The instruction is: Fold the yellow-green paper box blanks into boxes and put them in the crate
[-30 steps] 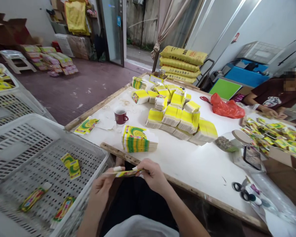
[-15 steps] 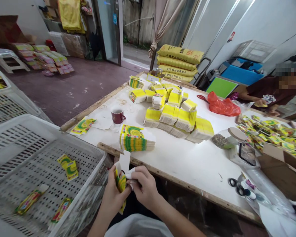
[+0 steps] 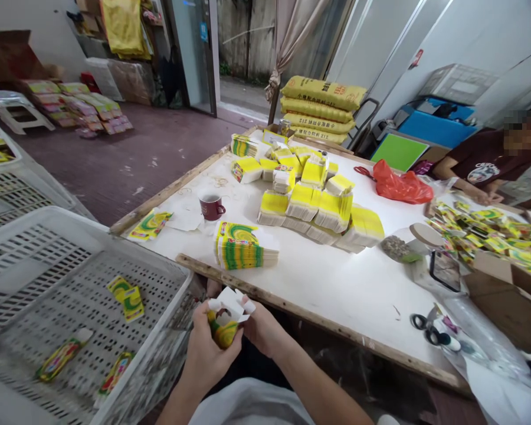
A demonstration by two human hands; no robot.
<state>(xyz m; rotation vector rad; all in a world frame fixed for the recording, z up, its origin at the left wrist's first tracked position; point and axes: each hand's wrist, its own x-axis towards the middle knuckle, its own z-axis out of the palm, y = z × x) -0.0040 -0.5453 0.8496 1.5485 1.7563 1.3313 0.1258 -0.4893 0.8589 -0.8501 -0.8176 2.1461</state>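
Observation:
Above my lap, at the table's near edge, my left hand (image 3: 207,357) is wrapped around a small yellow-and-green carton (image 3: 224,335). Its top end stands open, with white flaps sticking up and a dark hollow between them. My right hand (image 3: 265,332) grips the carton's right side at the white flaps; some of its fingertips are hidden behind them. On the table just beyond lies a fanned stack of flat yellow-and-green cartons (image 3: 239,248). Left of my hands, a white plastic crate (image 3: 159,319) holds several yellow packs (image 3: 133,304).
A maroon mug (image 3: 211,208) stands on the white table (image 3: 336,289), near piled carton bundles (image 3: 303,200). To the right are a red plastic bag (image 3: 400,182), scissors (image 3: 431,336), a cardboard box (image 3: 508,307) and a heap of small packets (image 3: 491,230). A co-worker (image 3: 491,156) sits beyond.
My right hand has shifted from pinching a white piece at the opening to the carton's right side. The flaps now spread wider, and the carton is tilted more upright.

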